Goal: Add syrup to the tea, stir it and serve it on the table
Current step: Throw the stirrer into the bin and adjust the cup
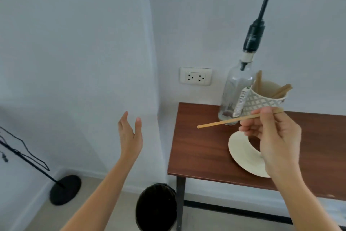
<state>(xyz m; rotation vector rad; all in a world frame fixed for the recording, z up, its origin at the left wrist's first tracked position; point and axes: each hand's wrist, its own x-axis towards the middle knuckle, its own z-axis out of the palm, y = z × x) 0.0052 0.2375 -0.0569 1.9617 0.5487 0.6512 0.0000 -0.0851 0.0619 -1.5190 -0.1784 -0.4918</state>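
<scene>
Right hand (275, 137) pinches a wooden stirrer (224, 121) near its far end; the stick points left and slightly down, over the desk (198, 148). Left hand (130, 135) is spread wide, holding nothing, off the desk edge over the floor.

Tea: I see a saucer (241, 153) under the right hand and a dark patch that's likely the teacup (253, 142), mostly hidden by the hand. Can't confirm the liquid level.

Syrup bottle (236, 92) with a tall pump (260, 13) stands at the back of the desk, touching or just beside the patterned mug (262, 99) that holds spare stirrers. The bottle looks nearly empty.

My read: we're at the stir step. To do it well:
- rotate the stick towards vertical, tip down, before entering the cup
- keep the grip high so the fingers stay out of the tea
- stir gently, staying off the rim; the cup sits loose on its saucer
- bring the left hand over to steady the saucer

In the way: the bottle and mug crowd just behind the cup, and the pump is tall and top-heavy, so a careless wrist swing could knock it. The saucer sits close to the front edge. A bin (156, 207) is on the floor below the desk corner, clear of the work.
</scene>
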